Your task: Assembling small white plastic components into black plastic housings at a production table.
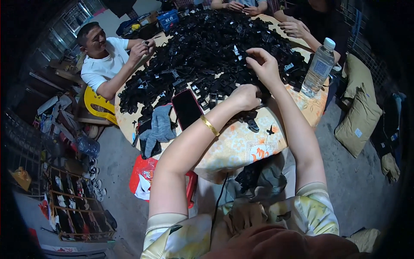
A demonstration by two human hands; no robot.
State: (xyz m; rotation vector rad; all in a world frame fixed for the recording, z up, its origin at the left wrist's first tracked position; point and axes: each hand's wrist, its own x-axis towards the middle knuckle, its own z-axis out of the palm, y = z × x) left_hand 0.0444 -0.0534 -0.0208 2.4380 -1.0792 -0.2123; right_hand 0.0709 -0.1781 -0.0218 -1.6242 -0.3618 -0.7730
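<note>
A wide heap of small black pieces (198,47), some with shiny metal parts, covers most of the round table. My left hand (246,97) is closed low over the heap's near edge; its fingertips are mostly hidden, and I cannot make out what they hold. Just above and to the right, my right hand (264,68) hovers over the pieces with thumb and forefinger curved apart, nothing visible between them. A few loose black pieces (253,125) lie on the patterned tablecloth (228,149) below my left hand. A gold bracelet (210,125) circles my left wrist.
A dark-screened phone (186,108) and a grey glove (158,129) lie left of my left forearm. A clear bottle (318,69) stands at the right edge. A person in a white shirt (103,62) sits at left; others work across the table. A red stool (144,172) is below.
</note>
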